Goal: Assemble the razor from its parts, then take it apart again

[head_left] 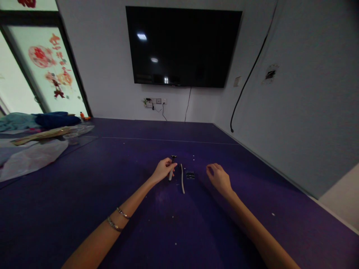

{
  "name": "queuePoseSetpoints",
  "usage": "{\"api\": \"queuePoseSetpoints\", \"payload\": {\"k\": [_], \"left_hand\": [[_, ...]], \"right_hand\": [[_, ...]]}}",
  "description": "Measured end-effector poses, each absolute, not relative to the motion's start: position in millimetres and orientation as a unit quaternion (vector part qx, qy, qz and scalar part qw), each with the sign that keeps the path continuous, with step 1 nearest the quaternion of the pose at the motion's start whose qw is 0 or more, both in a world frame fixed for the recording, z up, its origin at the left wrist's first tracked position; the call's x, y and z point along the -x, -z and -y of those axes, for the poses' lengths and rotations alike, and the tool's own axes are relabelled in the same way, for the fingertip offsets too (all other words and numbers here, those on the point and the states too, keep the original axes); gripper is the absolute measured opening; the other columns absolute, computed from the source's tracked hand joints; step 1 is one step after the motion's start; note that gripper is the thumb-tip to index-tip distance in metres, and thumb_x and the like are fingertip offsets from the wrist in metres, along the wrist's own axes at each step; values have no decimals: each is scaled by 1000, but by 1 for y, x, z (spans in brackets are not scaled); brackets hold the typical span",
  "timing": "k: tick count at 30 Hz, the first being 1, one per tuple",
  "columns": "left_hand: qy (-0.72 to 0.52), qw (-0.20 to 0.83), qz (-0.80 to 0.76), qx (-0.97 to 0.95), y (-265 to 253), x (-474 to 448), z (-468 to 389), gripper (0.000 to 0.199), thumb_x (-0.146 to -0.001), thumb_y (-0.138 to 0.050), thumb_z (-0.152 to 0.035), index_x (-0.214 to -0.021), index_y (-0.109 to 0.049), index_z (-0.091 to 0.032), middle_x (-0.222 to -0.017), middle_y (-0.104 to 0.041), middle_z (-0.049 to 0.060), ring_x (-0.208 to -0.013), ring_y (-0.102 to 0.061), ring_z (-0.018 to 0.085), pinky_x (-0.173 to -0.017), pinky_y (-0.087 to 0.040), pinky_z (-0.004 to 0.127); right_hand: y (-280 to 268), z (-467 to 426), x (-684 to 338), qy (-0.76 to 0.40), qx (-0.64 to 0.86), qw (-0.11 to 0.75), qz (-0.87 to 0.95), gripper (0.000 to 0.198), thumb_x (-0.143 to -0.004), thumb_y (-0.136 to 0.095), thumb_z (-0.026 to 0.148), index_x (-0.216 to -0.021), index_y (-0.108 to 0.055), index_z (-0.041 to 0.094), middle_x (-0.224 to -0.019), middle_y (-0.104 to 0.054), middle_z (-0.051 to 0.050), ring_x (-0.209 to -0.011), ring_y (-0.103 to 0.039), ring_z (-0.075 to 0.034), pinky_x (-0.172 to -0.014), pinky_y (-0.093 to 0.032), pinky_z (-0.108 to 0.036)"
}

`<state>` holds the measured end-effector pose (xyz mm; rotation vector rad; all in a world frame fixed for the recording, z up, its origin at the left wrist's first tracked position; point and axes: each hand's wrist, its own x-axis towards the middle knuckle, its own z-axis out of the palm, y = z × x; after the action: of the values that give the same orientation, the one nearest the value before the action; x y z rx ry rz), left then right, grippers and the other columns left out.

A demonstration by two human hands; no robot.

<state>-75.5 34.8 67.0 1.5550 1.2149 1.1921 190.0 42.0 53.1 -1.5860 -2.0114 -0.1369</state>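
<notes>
My left hand [165,170] is closed around the pale handle of a razor [170,175], its dark T-shaped head pointing up and away from me. Just right of that hand lies a slim, slightly curved pale handle [183,181] with a dark far end, flat on the purple surface [157,231]. Beside it is a small dark clear-looking case [190,175], perhaps of razor heads; its contents are too small to make out. My right hand [220,178] is held apart to the right of the case, fingers loosely bent, with nothing visible in them.
Tiny white bits [193,157] are scattered over the surface. At the left lie clear plastic bags [36,158], a flat yellowish piece [42,136] and dark blue cloth [57,120]. A black cable [249,74] hangs along the right wall; a television [183,46] is mounted ahead.
</notes>
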Motion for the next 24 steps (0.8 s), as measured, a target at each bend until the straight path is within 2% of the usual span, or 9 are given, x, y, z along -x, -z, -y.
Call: {"api": "queuePoseSetpoints", "payload": {"k": [3,7,12,18,24], "left_hand": [[-476,394,-475,-627,-67,75,-34,24,-77,-58,-36,-73,-45,-17,-57,-57,-3,-41,-57,11,-36,-40,17],[-477,382,-474,-634,-67,74,-31,23,-76,-59,-35,-73,-45,-17,-56,-56,-3,-41,-55,10,-37,-40,17],[-479,392,-466,-632,-68,71,-28,23,-75,-60,-36,-74,-45,-17,-57,-57,-3,-40,-56,10,-37,-41,18],[-488,397,-456,-629,-72,66,-22,23,-76,-59,-35,-74,-44,-17,-60,-59,-1,-43,-57,11,-39,-41,19],[-508,404,-433,-626,-68,68,-23,22,-74,-61,-27,-72,-40,-18,-71,-64,4,-58,-63,13,-52,-49,23]], "right_hand": [[-68,-26,-154,-35,595,200,778,34,-86,-38,43,-91,-65,23,-81,-68,-4,-73,-63,-18,-62,-42,-25],[-67,-13,-108,-47,574,127,807,38,-84,-39,47,-82,-67,21,-81,-69,-8,-76,-65,-22,-64,-45,-29],[-59,-16,-82,-41,596,80,798,43,-82,-41,47,-90,-67,14,-89,-68,-16,-83,-65,-29,-68,-48,-36],[-52,-17,-81,-49,597,72,798,34,-82,-40,31,-94,-66,12,-93,-68,-17,-87,-65,-29,-71,-48,-37],[-69,-23,-115,-67,603,124,785,38,-87,-34,34,-85,-67,14,-86,-68,-15,-79,-65,-24,-67,-45,-31]]}}
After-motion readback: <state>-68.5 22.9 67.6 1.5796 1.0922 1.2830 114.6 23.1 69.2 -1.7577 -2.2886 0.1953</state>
